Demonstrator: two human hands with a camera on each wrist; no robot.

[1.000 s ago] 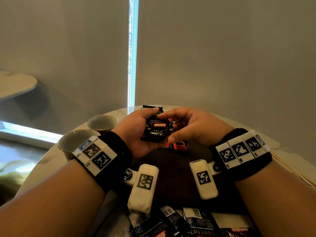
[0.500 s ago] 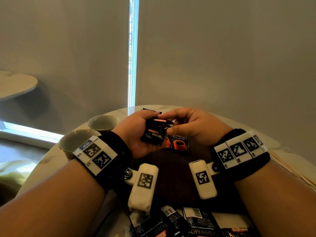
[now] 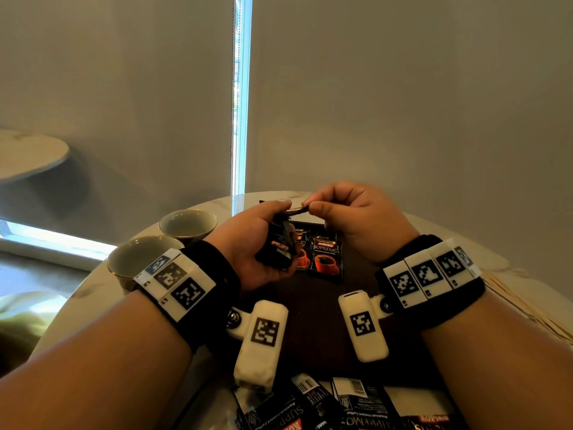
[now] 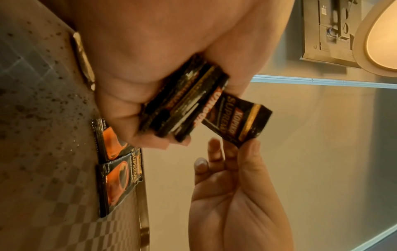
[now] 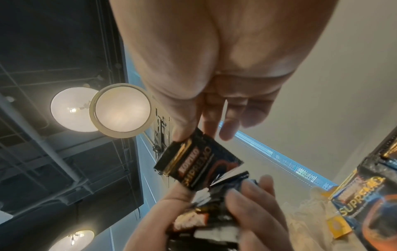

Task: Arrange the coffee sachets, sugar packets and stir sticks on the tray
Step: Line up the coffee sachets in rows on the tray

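The right hand has now pulled one sachet from the bundle the left hand grips, probably for the tray next.

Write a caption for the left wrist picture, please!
Left hand grips a stack of coffee sachets while right hand pinches one sachet.

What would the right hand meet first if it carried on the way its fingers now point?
Probably the left hand and its stack of sachets: the right hand, pinching one sachet, points leftward at them. Depth is hard to judge.
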